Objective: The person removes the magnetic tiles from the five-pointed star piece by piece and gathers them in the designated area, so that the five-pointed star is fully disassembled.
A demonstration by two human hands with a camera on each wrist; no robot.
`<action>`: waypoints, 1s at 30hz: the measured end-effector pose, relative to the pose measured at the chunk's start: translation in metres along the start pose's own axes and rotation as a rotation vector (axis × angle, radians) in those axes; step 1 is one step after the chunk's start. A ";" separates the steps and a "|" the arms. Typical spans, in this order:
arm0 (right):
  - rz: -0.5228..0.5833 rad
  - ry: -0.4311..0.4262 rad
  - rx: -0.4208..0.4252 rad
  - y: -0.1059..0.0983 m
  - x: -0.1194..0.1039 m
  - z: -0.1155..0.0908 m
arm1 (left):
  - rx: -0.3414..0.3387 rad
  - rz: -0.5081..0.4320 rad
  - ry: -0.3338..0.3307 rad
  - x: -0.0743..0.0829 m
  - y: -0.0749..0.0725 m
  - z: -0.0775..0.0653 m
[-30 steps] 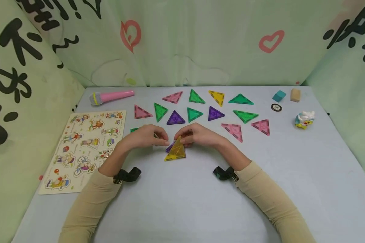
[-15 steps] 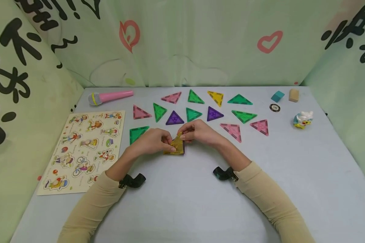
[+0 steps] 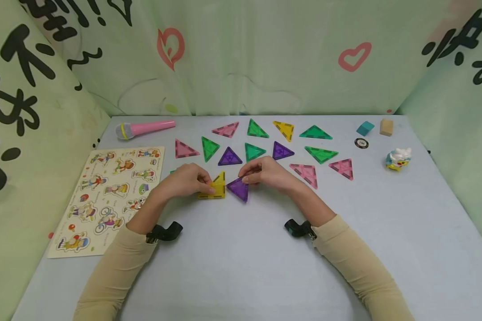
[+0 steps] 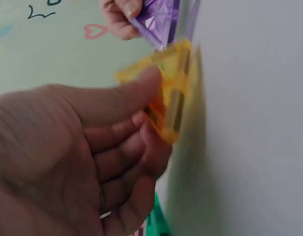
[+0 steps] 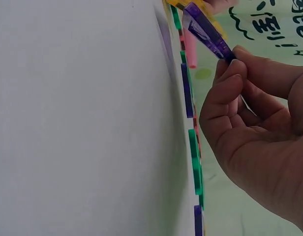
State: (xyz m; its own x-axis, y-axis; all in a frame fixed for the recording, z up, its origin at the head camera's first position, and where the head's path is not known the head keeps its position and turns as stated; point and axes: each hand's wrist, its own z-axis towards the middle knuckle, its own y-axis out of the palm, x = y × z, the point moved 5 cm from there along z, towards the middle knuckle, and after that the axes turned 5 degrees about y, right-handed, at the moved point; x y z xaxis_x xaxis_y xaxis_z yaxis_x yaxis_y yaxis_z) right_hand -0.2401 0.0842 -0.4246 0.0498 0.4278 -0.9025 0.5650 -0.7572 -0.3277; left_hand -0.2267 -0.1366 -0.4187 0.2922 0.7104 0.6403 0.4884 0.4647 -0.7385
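My left hand [image 3: 188,180] pinches a yellow triangular magnetic tile [image 3: 218,187] between thumb and fingers. In the left wrist view the yellow tile [image 4: 176,93] is slightly blurred. To its right, my right hand [image 3: 267,174] pinches a purple triangular magnetic tile [image 3: 238,189] at one corner. The right wrist view shows the purple tile [image 5: 206,32] nearly edge-on between thumb and fingertips, held off the white tabletop. In the head view, a narrow gap separates the two tiles. Behind the hands lie more tiles, among them a purple one [image 3: 230,157] and a green one [image 3: 255,151].
A picture puzzle board [image 3: 108,200] lies at the left, with a pink toy microphone [image 3: 144,128] behind it. At the back right are a blue block [image 3: 365,128], a wooden block [image 3: 386,127], a round black-and-white chip [image 3: 361,143] and a small figurine [image 3: 398,159].
The yellow and purple tiles were stacked between both hands. They are now apart: my left hand has drawn the yellow one leftward, while the purple one stays in my right hand.
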 end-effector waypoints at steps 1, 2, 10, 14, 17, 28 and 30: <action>-0.005 0.000 0.003 -0.002 0.000 -0.001 | 0.019 0.036 -0.022 -0.002 -0.003 -0.001; -0.013 -0.001 0.007 -0.004 0.000 -0.002 | 0.040 0.075 -0.046 -0.004 -0.005 -0.002; -0.071 0.005 0.071 -0.017 0.003 -0.011 | 0.126 0.250 -0.136 -0.003 -0.006 -0.003; -0.092 0.019 0.101 -0.021 0.005 -0.014 | 0.124 0.265 -0.135 0.001 -0.006 -0.003; -0.120 0.034 0.130 -0.024 0.009 -0.015 | 0.112 0.266 -0.135 0.001 -0.007 -0.002; -0.309 0.099 0.276 -0.042 0.011 -0.026 | 0.122 0.251 -0.141 -0.006 -0.020 -0.006; -0.327 0.092 0.307 -0.051 0.007 -0.033 | 0.164 0.238 -0.119 -0.007 -0.026 -0.008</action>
State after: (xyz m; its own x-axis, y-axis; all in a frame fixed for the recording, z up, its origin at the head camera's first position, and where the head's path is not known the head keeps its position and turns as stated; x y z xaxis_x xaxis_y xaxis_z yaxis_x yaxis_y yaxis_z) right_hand -0.2413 0.1417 -0.4053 -0.0102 0.7004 -0.7136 0.2933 -0.6802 -0.6718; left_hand -0.2348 -0.1580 -0.4022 0.2795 0.8620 0.4228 0.2756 0.3498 -0.8954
